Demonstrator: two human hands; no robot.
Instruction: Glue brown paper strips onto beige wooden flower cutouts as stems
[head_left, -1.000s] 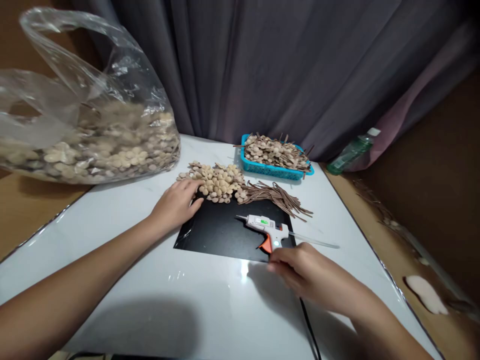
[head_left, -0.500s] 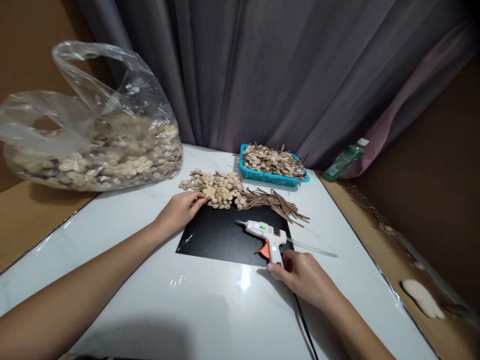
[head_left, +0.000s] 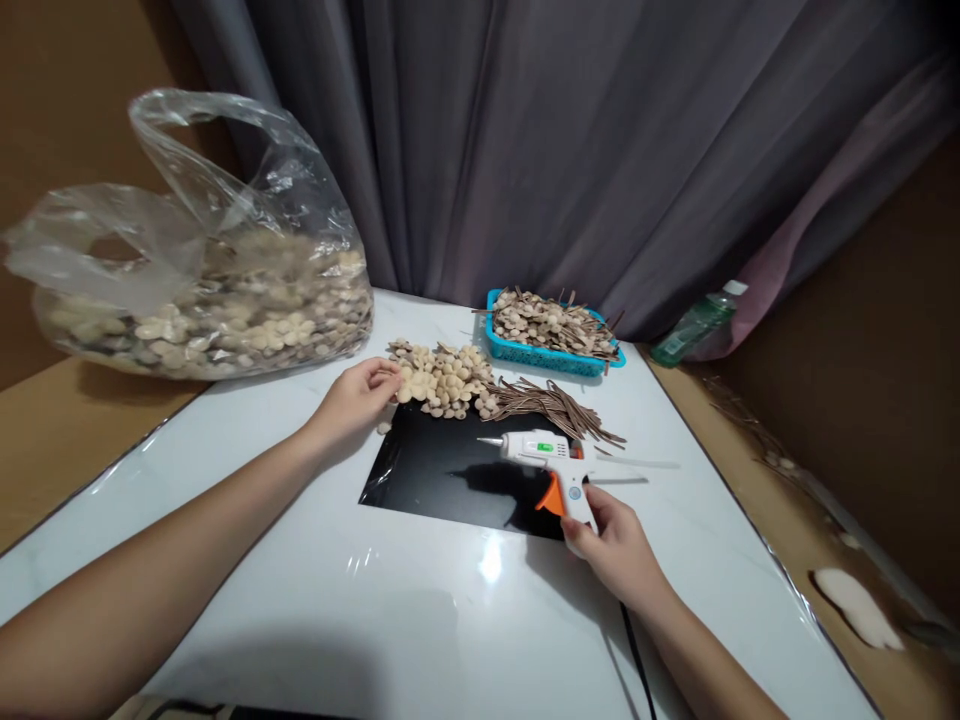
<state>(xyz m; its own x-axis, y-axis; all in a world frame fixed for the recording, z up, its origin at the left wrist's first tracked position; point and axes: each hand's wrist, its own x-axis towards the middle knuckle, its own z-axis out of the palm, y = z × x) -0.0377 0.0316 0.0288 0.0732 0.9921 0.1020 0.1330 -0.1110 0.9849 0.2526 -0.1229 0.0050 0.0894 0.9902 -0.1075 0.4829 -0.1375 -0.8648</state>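
Observation:
My right hand (head_left: 619, 545) grips the handle of a white hot glue gun (head_left: 536, 447) with an orange trigger, held up over the black mat (head_left: 442, 480). Its nozzle points left and a clear glue stick (head_left: 637, 462) juts from the back. At the pile's left edge, my left hand (head_left: 364, 390) pinches a pale flower-shaped piece (head_left: 416, 384) between thumb and fingers. Behind it lies a heap of similar beige flower pieces (head_left: 454, 375). A bundle of thin brown stems (head_left: 551, 405) rests to the right of that heap.
A blue basket (head_left: 551, 354) full of flowers and stems stands at the back. On the left sits a large clear plastic bag (head_left: 300, 210) of flower pieces. A green bottle (head_left: 694, 325) leans beyond the table's right edge. The gun's black cord (head_left: 636, 655) trails toward me.
My right hand has lifted the glue gun off the mat; its shadow now falls below. My left hand has taken a flower piece from the pile and raised it slightly.

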